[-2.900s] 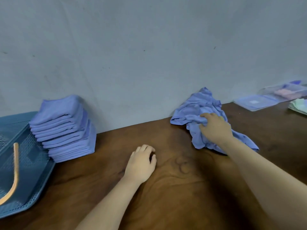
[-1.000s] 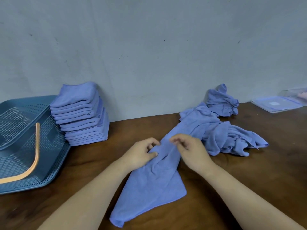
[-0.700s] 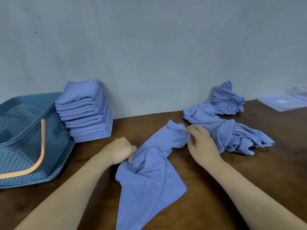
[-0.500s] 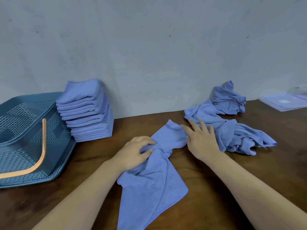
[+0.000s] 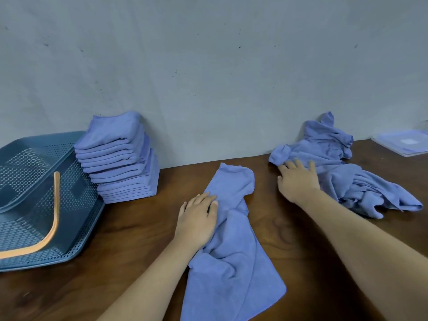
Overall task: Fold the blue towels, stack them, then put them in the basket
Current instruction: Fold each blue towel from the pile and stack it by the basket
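Observation:
One loose blue towel [image 5: 234,256] lies crumpled lengthwise on the wooden table [image 5: 129,239] in front of me. My left hand [image 5: 196,218] rests flat on its left edge, fingers straight. My right hand [image 5: 298,179] lies with spread fingers on the left end of a heap of unfolded blue towels [image 5: 342,172] by the wall. A tall stack of folded blue towels [image 5: 120,158] leans against the wall at the left. Beside the stack sits the blue perforated basket [image 5: 76,205] with an orange handle [image 5: 52,218].
A clear plastic lid or flat box [image 5: 403,142] lies at the far right of the table. The grey wall [image 5: 208,77] closes off the back edge. Bare wood shows between the stack and the loose towel.
My right hand has let go of the loose towel's top end and moved right onto the heap. My left hand has flattened out on the towel.

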